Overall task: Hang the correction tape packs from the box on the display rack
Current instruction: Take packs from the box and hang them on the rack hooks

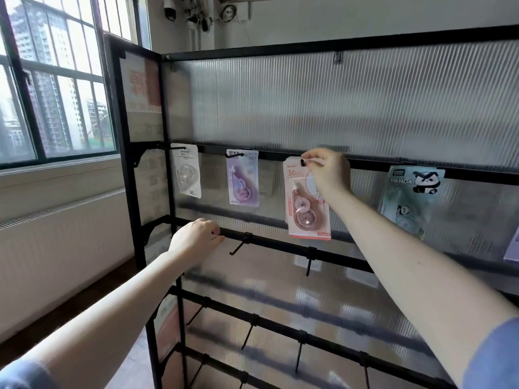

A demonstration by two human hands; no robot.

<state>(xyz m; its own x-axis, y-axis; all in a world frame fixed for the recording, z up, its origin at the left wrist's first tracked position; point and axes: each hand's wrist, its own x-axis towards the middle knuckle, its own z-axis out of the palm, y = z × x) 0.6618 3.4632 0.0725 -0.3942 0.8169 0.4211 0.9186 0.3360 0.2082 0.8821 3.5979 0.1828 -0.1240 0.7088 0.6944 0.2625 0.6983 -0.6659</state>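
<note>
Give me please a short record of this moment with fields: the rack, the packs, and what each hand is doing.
rack: black display rack with ribbed translucent panels and hooks on its rails
packs on top rail: white pack, purple pack, pink pack, panda pack
right hand: pinches the top of the pink pack at its hook
left hand: rests on the second rail, fingers curled over the bar
free hook: empty hook beside the left hand
box: not in view
</note>
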